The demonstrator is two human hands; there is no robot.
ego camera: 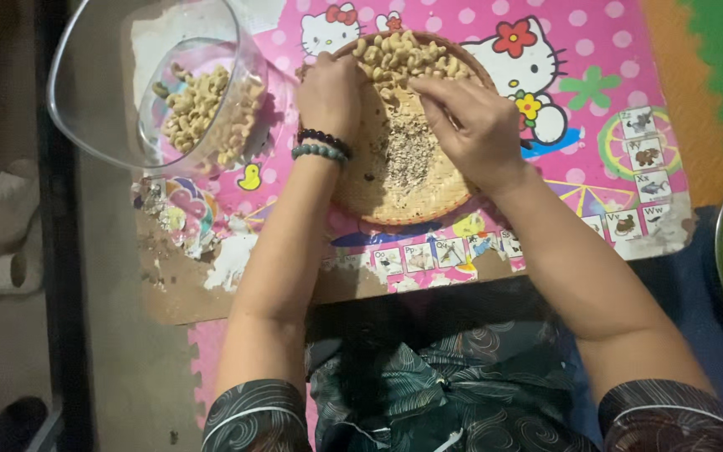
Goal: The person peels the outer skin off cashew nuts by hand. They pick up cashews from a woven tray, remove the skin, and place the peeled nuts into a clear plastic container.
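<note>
Centrally, cashew nuts heaped at far edge of round woven tray on worn pink tabletop; left hand curled and right hand pinching, both among nuts; clear bowl of nuts far left.

Soft, fairly dim indoor light falls from above onto the pink table, leaving the floor past its left edge in deep shadow, a faint glare on the clear plastic bowl, mild softness throughout, and blur toward the frame's corners.
</note>
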